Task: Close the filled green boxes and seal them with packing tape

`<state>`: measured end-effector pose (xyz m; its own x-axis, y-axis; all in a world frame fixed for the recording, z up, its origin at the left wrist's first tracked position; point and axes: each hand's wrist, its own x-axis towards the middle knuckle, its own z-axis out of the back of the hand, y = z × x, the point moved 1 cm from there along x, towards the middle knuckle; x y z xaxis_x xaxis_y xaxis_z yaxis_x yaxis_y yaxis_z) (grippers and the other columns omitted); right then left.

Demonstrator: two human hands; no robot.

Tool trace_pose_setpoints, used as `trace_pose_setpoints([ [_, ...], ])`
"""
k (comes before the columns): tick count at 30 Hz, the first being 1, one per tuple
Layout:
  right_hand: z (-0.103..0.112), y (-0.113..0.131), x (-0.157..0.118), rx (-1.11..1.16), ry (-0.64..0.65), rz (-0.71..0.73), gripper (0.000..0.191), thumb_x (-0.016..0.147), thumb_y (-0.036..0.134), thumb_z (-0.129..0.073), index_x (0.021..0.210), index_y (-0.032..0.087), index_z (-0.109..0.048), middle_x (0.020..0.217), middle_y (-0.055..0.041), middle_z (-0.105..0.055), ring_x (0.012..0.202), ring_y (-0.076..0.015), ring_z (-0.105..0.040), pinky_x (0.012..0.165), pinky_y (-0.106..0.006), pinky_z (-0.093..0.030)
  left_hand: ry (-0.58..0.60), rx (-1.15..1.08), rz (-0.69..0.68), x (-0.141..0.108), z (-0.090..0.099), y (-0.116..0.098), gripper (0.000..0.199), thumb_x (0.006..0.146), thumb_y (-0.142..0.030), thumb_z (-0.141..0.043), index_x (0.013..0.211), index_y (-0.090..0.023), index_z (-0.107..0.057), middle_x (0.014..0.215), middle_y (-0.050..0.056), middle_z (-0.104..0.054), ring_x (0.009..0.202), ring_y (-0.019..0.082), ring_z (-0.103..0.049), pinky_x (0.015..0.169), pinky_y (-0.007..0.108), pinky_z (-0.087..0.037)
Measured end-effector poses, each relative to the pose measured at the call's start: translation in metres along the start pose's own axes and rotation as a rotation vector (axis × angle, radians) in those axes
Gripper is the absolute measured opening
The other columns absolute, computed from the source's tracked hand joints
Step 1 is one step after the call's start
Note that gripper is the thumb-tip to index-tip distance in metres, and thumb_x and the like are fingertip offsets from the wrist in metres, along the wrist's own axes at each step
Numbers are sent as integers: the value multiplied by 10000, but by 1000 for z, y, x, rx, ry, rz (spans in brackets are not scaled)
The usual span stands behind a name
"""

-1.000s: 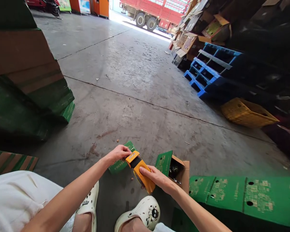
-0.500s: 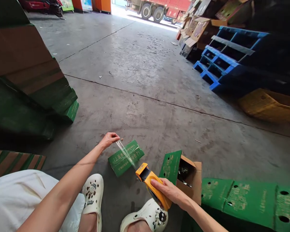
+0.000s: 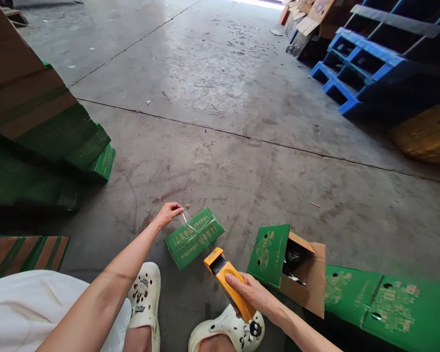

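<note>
My left hand (image 3: 169, 213) pinches one end of a short strip of clear packing tape (image 3: 185, 217), whose far end hangs by the small green carton (image 3: 194, 238). I cannot tell whether the strip touches it. That carton lies shut on the floor, gold lettering on top. Wrapped around a yellow tape dispenser (image 3: 231, 283) is my right hand (image 3: 248, 292), just right of and nearer than the carton; no tape shows between the two. An opened green carton (image 3: 269, 254) with dark, shiny contents stands beyond my right hand.
Green cartons (image 3: 355, 296) line the lower right. Stacked flattened cardboard (image 3: 25, 112) rises on the left, with more striped cardboard (image 3: 25, 252) below it. Blue pallets (image 3: 363, 63) and a brown box (image 3: 427, 134) stand at the right. My white clogs (image 3: 145, 293) flank the carton's near side.
The tape that stretched from my left hand to the dispenser has parted from it; a short strip stays in my left hand. My view has tilted downward. The dispenser is still held.
</note>
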<state>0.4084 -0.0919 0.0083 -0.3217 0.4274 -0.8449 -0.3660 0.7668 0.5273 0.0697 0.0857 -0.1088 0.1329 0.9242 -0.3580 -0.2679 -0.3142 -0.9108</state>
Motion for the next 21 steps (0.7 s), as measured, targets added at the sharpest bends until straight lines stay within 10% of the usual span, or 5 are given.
trace_pose_setpoints([
  [6,-4,9,17,-4,-24,-2,680,754,877,-661,916,225,-556,675,11,-654,541,-167,-645,504,-257,-493,61,43,48,-5,-27,25,457,781,-584,-691,870,-145,-778,727,4,-670,708,154,-565,689,262,-437],
  [12,-6,-3,38,-29,-54,-10,706,725,913,-647,890,239,-519,685,5,-658,559,-184,-650,523,-287,-506,9,279,13,-10,-35,26,759,843,-328,-738,1559,-204,-516,1237,84,-701,1025,197,-682,1001,343,-526],
  [21,-9,-9,36,-11,-78,-3,689,746,884,-671,913,234,-516,675,28,-619,551,-177,-651,524,-285,-524,-61,523,-154,-49,-55,-24,479,1041,-232,-388,1433,-243,-663,1476,91,-644,1373,234,-580,1219,371,-398],
])
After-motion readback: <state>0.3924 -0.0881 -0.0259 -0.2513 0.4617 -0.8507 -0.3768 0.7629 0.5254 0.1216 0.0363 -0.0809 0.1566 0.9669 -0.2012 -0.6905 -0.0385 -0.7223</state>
